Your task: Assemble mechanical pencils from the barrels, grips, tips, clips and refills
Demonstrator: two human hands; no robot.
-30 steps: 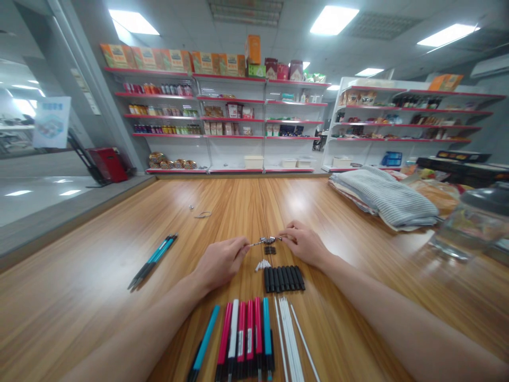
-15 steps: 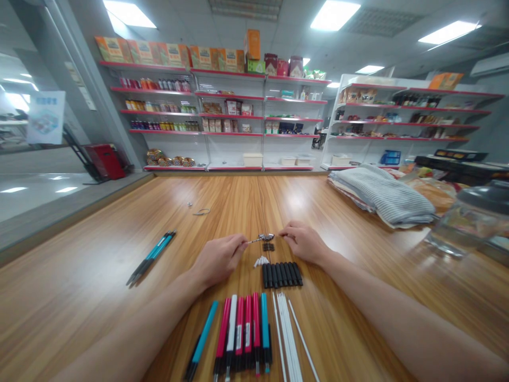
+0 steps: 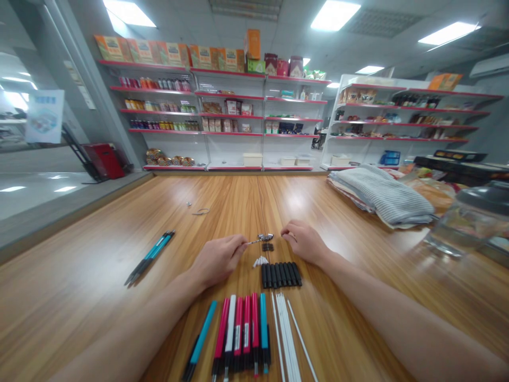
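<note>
On the right of the wooden surface point(image 3: 222, 196), a folded striped cloth point(image 3: 387, 193) lies near a clear jar point(image 3: 451, 228) with a dark lid. Beyond stands white shelving point(image 3: 234, 147) with red edges, carrying orange boxes point(image 3: 174, 54) on top, small bottles point(image 3: 159, 126) lower down and a cream bin point(image 3: 252, 159) at the bottom. At far left, a printed sign point(image 3: 44, 118) shows near a red case point(image 3: 104, 161).
</note>
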